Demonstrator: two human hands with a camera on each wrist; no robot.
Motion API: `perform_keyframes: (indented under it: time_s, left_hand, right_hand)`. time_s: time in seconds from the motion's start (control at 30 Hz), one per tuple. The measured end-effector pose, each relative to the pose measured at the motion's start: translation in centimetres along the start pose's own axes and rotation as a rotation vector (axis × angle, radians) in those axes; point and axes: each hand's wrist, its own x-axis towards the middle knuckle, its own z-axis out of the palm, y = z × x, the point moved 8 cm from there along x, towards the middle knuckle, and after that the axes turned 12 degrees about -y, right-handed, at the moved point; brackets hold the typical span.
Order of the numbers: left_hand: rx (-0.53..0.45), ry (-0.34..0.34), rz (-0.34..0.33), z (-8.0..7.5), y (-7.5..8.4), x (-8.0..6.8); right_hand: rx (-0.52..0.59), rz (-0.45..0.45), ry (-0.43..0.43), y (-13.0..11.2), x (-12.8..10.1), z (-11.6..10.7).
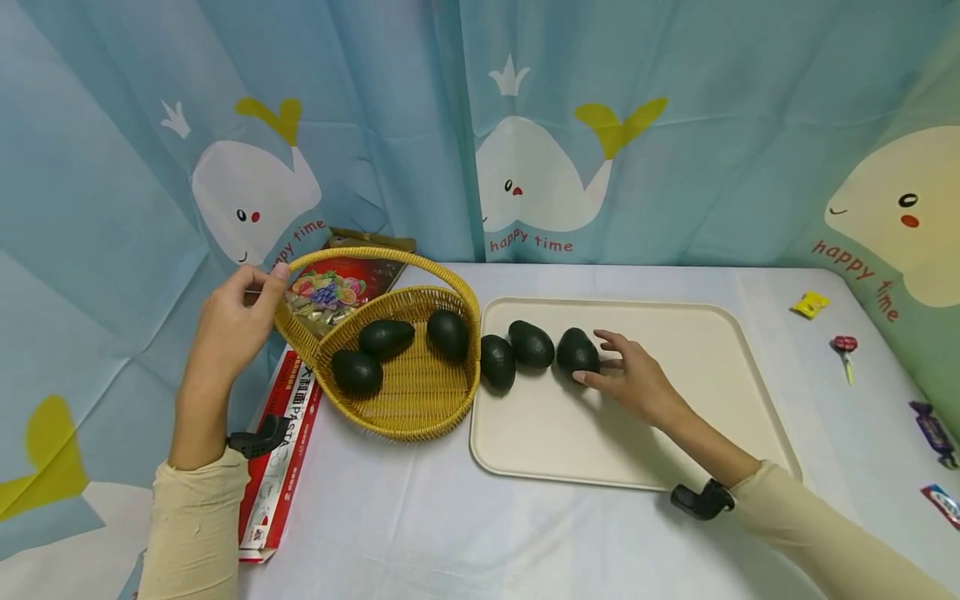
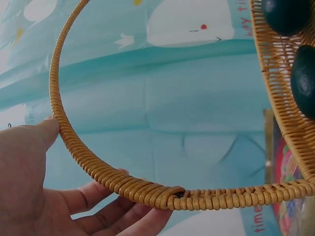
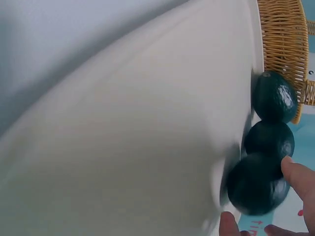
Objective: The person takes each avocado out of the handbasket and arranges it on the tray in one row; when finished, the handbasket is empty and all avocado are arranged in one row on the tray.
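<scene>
My left hand (image 1: 234, 321) holds the handle (image 2: 106, 177) of a yellow woven basket (image 1: 405, 410), thumb on one side and fingers under it. Inside the basket lie three dark green avocados (image 1: 387, 338). Beside it, three more avocados sit in a row at the left of a cream tray (image 1: 675, 450). My right hand (image 1: 637, 383) is at the rightmost avocado (image 1: 577, 352), its thumb against or just over the skin and its other fingers spread on the far side. In the right wrist view, those fingers appear apart from this avocado (image 3: 258, 187).
Behind the basket leans a red bag with fruit pictures (image 1: 337, 292). A red and white pasta box (image 1: 281, 467) lies under its left side. On the right are a yellow wrapped candy (image 1: 810, 304), a lollipop (image 1: 845, 344) and a purple wrapped candy (image 1: 933, 433).
</scene>
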Motion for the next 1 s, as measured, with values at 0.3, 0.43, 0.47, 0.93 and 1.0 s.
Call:
perform_keyframes:
  time_s: [0.3, 0.43, 0.47, 0.93, 1.0]
  left_hand:
    - [-0.01, -0.002, -0.002, 0.0, -0.2, -0.1]
    - [-0.016, -0.002, -0.003, 0.0, -0.1, 0.0]
    - [-0.018, -0.001, -0.003, 0.0, 0.0, 0.0]
    - [-0.019, 0.001, 0.005, -0.1, 0.0, 0.1]
    - [-0.017, 0.001, 0.008, -0.1, 0.1, 0.1]
  right_hand:
    - [-0.043, -0.037, 0.021, -1.4, -0.4, -0.6]
    - [-0.034, -0.068, 0.026, -3.1, -0.5, -0.6]
    - [-0.026, -0.081, 0.027, -3.6, -0.5, -0.5]
    - [0.069, -0.408, -0.175, -14.4, 0.2, 5.3]
    - [0.074, -0.457, -0.207, -15.9, 0.4, 6.5]
